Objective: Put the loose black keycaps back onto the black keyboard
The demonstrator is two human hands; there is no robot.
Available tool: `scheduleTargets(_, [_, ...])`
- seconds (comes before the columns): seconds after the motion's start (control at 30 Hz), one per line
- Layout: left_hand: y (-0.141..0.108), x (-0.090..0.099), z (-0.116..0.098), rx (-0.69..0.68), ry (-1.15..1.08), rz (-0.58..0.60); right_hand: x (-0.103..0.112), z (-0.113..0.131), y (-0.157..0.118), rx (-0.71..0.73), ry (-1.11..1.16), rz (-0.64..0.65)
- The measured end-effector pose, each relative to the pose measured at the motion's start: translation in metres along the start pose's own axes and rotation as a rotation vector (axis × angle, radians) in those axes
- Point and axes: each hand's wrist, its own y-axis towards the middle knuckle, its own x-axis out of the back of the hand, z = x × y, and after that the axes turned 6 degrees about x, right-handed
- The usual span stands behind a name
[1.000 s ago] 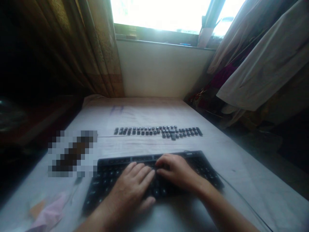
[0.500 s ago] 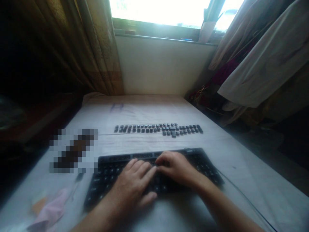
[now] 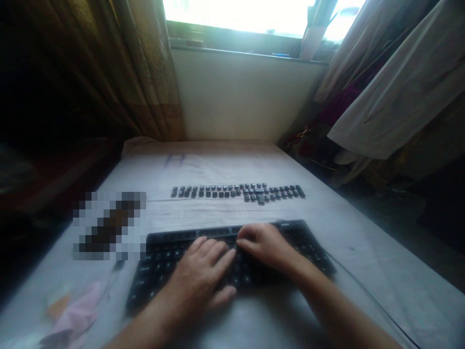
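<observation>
A black keyboard (image 3: pixel 160 264) lies at a slight angle on the cloth-covered surface. Across its left-middle keys rests my left hand (image 3: pixel 199 271), palm down, fingers stretched out and thumb apart. My right hand (image 3: pixel 263 245) is over the upper middle of the keyboard, thumb and fingertips drawn together in a pinch at the keys. Anything between those fingertips is too small or hidden to make out. Beyond the keyboard, several loose black keycaps (image 3: pixel 225 191) are laid out in rows, with a wider block of them toward the right.
The pale cloth (image 3: pixel 203 167) covers the whole surface. A cable (image 3: pixel 374 296) runs from the keyboard to the lower right. Pink fabric (image 3: pixel 78 312) and a blurred-out dark item (image 3: pixel 109 225) lie at left. Curtains (image 3: pixel 148 72), a window and hanging clothes (image 3: pixel 395 97) surround it.
My right hand has shifted slightly up and its fingertips have drawn back a little from my left index finger. The left hand stays in nearly the same place.
</observation>
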Motion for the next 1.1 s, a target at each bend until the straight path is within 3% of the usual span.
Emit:
scheduleTargets(0.47, [0.002,0.000,-0.002,0.018,-0.005,0.012,-0.005,0.007,0.001,-0.021,-0.119,0.029])
scheduleTargets(0.6, [0.001,-0.001,-0.001,0.020,-0.008,0.014,0.000,0.000,0.002,0.005,0.002,0.031])
scheduleTargets(0.7, [0.000,-0.001,0.000,0.014,-0.010,0.011,0.008,-0.012,0.004,0.006,0.073,-0.086])
scheduleTargets(0.77, [0.000,-0.001,0.000,0.015,-0.016,0.011,0.013,-0.021,0.006,-0.015,-0.002,-0.206])
scheduleTargets(0.83, [-0.001,-0.003,0.001,0.011,-0.014,0.004,0.017,-0.029,0.007,-0.045,-0.101,-0.244])
scheduleTargets(1.0, [-0.004,-0.008,0.003,-0.024,0.054,-0.044,0.019,-0.037,0.007,-0.069,-0.211,-0.116])
scheduleTargets(1.1, [-0.004,-0.008,0.005,-0.069,0.106,-0.072,0.018,-0.035,0.007,-0.050,-0.224,-0.101])
